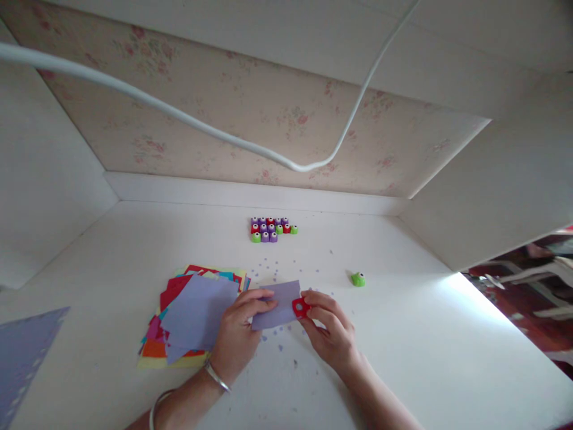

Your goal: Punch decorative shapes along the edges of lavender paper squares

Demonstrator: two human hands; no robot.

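Between finger and thumb, my left hand pinches the left side of a small piece of purple paper. A red craft punch sits on the paper's right edge, gripped in the fingers of my right hand. Tiny purple paper cut-outs lie scattered on the white table under and around the paper. Left of my left hand is a messy stack of coloured paper sheets, a purple one on top. The cut-out shape at the punch is too small to make out.
Several purple, red and green punches stand in rows near the back wall. One green punch sits apart on the right. A purple sheet with a notched edge lies far left. A white cable hangs across the upper view.
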